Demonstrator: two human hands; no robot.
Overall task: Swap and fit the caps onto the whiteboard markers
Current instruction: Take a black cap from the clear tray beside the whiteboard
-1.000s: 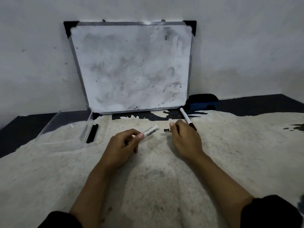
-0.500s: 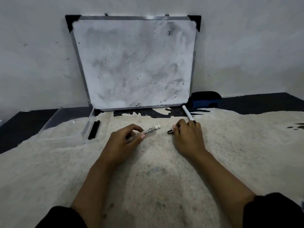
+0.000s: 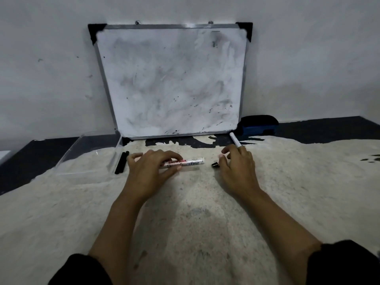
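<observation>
Left hand (image 3: 151, 171): fingers loosely curled over the white marker (image 3: 185, 162), which lies on the cloth (image 3: 195, 212). Right hand (image 3: 236, 167): half-open, black cap (image 3: 214, 164) at its fingertips; grip cannot be told. Second marker (image 3: 235, 140) passes behind it.

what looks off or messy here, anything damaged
The whiteboard leans against the wall smeared with grey, half-wiped ink and black flecks. The pale covering on the table ends in a ragged, torn-looking edge below the board. A loose black cap lies by the right hand.
</observation>
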